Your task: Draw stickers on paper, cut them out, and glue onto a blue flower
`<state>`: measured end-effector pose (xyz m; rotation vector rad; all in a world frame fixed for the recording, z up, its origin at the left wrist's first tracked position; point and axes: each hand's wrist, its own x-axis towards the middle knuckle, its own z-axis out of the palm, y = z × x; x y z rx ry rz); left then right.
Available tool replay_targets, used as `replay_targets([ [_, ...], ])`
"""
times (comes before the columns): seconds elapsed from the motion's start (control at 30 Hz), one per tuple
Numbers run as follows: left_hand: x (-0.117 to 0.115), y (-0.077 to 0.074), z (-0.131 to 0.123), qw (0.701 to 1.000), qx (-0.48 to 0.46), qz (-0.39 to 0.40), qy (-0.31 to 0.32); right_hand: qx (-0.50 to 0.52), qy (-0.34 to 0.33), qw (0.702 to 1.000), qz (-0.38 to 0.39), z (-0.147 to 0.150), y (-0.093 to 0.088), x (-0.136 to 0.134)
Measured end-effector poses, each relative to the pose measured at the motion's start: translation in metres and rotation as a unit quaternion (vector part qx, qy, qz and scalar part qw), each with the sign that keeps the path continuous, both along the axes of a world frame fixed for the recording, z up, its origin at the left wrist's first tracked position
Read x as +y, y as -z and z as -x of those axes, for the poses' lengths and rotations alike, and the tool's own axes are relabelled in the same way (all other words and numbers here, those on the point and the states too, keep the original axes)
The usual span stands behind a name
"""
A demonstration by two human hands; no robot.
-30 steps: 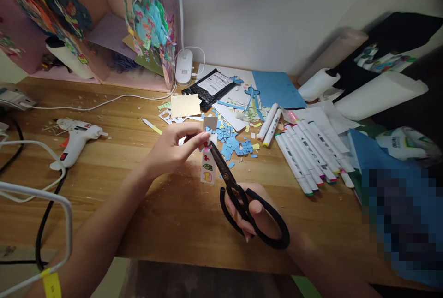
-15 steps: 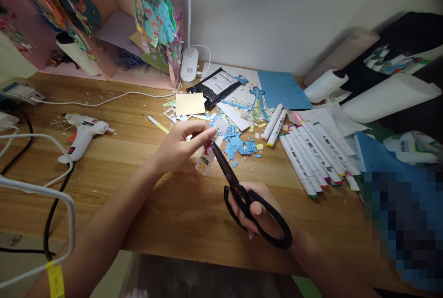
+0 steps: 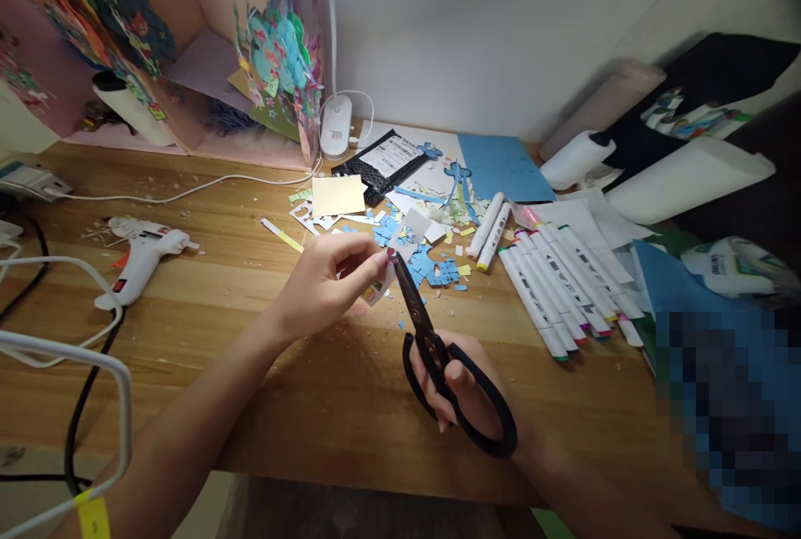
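Observation:
My left hand [image 3: 325, 284] pinches a small strip of white paper [image 3: 410, 230] with little coloured pictures on it, a red one beside the thumb tip. Part of the strip is covered by the fingers. Black scissors [image 3: 415, 312] with large loop handles are in my right hand [image 3: 469, 380], its fingers and thumb through the loops. The blade tips touch or nearly touch the red picture at the left thumb; the blades look almost closed. Blue paper scraps [image 3: 438, 269] lie on the wooden table [image 3: 300, 422] just beyond the hands.
Several white markers [image 3: 551, 289] lie to the right. On the left rest a white glue gun [image 3: 141, 255] and cables. Farther back are a pale yellow sheet [image 3: 339, 195], a black package [image 3: 385, 163], a blue sheet [image 3: 501, 165] and a power strip [image 3: 336, 126]. Paper rolls [image 3: 692, 180] stand at the right.
The strip has turned and shifted in the left fingers, with less of its lower end showing. The scissor blades have closed slightly near the thumb. The whole view has shifted a little.

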<state>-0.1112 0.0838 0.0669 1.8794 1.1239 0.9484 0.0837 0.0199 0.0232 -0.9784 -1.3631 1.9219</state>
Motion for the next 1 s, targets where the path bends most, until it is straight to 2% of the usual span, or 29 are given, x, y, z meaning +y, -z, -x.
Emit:
replay_targets([
  [0.2, -0.002, 0.001, -0.003, 0.997, -0.059, 0.050, 0.011, 0.042, -0.016, 0.999, -0.003, -0.001, 0.009, -0.008],
  [0.4, -0.003, 0.006, -0.008, 0.989, -0.083, 0.104, 0.058, 0.096, -0.028, 0.994, 0.044, 0.001, 0.007, -0.012],
  [0.7, -0.004, 0.010, -0.010, 0.982, -0.113, 0.134, 0.071, 0.085, -0.034, 0.995, 0.033, 0.000, 0.003, -0.011],
  [1.0, -0.005, 0.008, -0.015, 0.980, -0.132, 0.138, 0.056, 0.060, -0.036, 0.998, 0.009, 0.000, 0.006, -0.010],
])
